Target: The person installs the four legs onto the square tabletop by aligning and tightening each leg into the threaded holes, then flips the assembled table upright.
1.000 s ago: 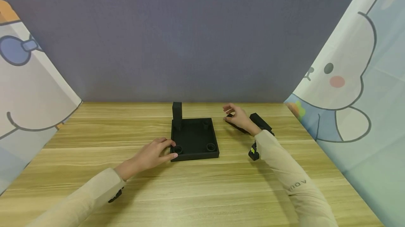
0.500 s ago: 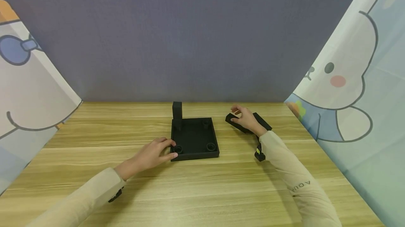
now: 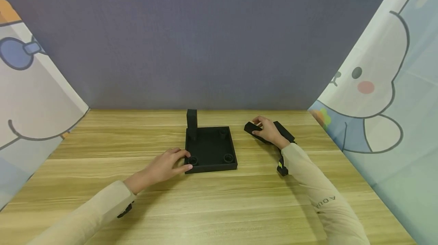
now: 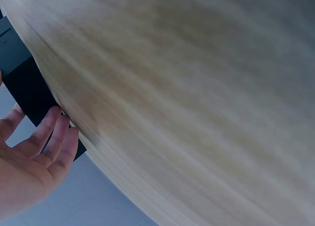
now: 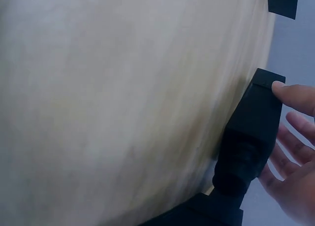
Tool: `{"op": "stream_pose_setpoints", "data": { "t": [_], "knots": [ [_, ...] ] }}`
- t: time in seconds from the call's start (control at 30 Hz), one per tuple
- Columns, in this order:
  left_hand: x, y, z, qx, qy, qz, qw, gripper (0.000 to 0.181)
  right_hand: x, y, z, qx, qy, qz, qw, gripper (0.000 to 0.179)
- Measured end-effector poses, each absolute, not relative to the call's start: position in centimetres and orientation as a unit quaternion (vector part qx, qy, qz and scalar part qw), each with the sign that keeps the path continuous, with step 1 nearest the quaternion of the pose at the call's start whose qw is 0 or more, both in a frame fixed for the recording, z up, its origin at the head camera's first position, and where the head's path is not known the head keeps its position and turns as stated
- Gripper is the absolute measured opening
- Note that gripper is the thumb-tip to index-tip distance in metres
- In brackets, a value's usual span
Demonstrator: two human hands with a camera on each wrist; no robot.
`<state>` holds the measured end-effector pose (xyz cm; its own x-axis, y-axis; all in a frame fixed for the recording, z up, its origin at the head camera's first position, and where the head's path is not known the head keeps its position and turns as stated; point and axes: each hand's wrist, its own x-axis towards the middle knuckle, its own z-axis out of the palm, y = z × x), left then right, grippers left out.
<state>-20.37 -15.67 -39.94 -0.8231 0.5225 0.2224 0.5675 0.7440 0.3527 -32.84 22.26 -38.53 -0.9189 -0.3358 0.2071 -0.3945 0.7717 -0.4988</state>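
A square black base (image 3: 211,148) with a raised rim lies on the table in the head view. Round sockets (image 3: 228,158) sit at its corners, and a black post (image 3: 192,123) stands upright at its far left corner. My left hand (image 3: 167,166) holds the base's near left corner, the thumb at the front edge. In the left wrist view its fingers (image 4: 63,142) lie against the base's side. To the right, my right hand (image 3: 271,133) grips a black tapered post (image 5: 256,113) lying on the table. The thumb is on its near side, the other fingers beyond it.
A second black post (image 3: 284,131) lies just right of my right hand, partly behind it. Dark fabric (image 3: 205,47) rises at the table's back edge. Printed cloths hang on both sides. The wooden table (image 3: 212,207) extends in front of the base.
My right hand has moved rightward and down onto the nearer lying post, its fingers drawing in around it. The left hand and the base stay in place.
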Motion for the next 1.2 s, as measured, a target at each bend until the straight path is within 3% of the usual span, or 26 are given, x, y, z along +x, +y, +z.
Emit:
{"op": "stream_pose_setpoints", "data": {
  "t": [1.2],
  "knots": [
    [-20.44,-15.7,-39.85,-0.286,-0.936,-0.201,0.047,0.039,-32.86,21.93,-38.8,0.16,-0.957,0.238,0.039,0.04]
  ]
}}
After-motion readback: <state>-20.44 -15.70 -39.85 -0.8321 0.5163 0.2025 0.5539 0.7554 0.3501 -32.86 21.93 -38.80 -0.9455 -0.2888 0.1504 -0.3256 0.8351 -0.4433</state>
